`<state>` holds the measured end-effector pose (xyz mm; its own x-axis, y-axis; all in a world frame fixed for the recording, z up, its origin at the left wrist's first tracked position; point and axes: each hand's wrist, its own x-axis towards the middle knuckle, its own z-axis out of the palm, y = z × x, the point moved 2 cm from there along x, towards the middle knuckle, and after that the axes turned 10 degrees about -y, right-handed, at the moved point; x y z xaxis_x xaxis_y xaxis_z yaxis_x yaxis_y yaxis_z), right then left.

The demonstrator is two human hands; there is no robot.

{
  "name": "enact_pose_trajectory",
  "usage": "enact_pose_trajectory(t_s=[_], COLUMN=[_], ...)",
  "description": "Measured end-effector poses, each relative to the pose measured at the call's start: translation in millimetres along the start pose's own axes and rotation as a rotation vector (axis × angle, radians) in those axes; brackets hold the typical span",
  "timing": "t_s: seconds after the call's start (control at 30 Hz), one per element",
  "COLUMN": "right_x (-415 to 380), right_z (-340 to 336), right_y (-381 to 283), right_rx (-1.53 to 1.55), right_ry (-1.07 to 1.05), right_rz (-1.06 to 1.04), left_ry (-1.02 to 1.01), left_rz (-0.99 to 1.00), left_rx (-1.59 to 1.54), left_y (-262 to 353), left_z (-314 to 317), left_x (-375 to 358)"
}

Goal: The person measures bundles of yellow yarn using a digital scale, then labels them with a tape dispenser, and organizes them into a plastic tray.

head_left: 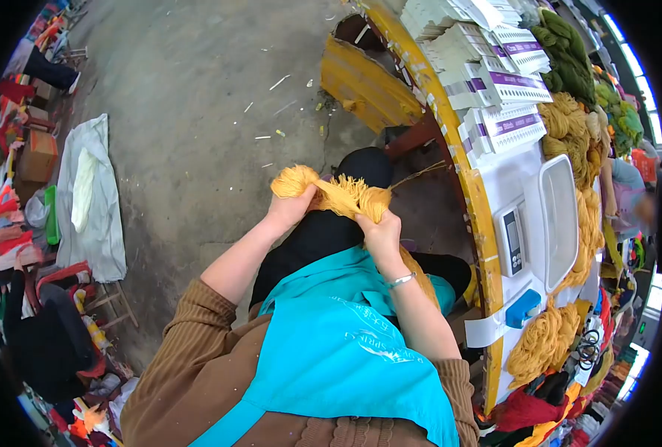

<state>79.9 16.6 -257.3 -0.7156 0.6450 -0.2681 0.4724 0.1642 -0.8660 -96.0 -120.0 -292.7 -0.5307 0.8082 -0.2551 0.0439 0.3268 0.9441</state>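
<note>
Hank of loose golden-yellow yarn [337, 198] lies directly between the two sets of fingers, left of the yellow-edged, white-topped table [487, 246], long axis running crosswise toward that table. Left hand [294, 206] is closed on the bunch farther from the table; right hand [381, 232], nearer it, pinches the other bunch. Strands look fine and soft, gathered narrow mid-length beside a frayed-looking fringe
</note>
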Motion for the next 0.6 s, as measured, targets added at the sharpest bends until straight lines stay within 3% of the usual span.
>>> enact_pose_trajectory(t_s=[0.1,0.17,0.2,0.3,0.4,0.43,0.57,0.6], right_x=[-29,-38,-42,-38,-34,-31,-25,-22], right_z=[-5,-12,-16,-34,-67,-80,-110,-120], right_y=[-40,-56,-61,-70,-60,-45,-44,-51], right_rx=[0.431,0.611,0.79,1.068,1.326,1.423,1.165,1.055], right_ry=[-0.284,-0.277,-0.263,-0.107,0.066,0.125,0.137,0.095], right_rz=[0.095,0.109,0.124,0.14,0.123,0.162,0.185,0.164], left_ry=[0.366,0.459,0.409,0.43,0.705,0.652,0.578,0.482], left_rz=[0.162,-0.022,-0.14,-0.07,-0.13,-0.073,0.007,0.033], left_rx=[0.117,-0.277,-0.342,-0.823,-1.08,-1.085,-0.943,-0.976], left_y=[-12,-8,-10,37,36,26,28,23], left_z=[-4,-4,-11,-19,-57,-76,-113,-133], left_x=[9,14,17,12,11,6,-9,-11])
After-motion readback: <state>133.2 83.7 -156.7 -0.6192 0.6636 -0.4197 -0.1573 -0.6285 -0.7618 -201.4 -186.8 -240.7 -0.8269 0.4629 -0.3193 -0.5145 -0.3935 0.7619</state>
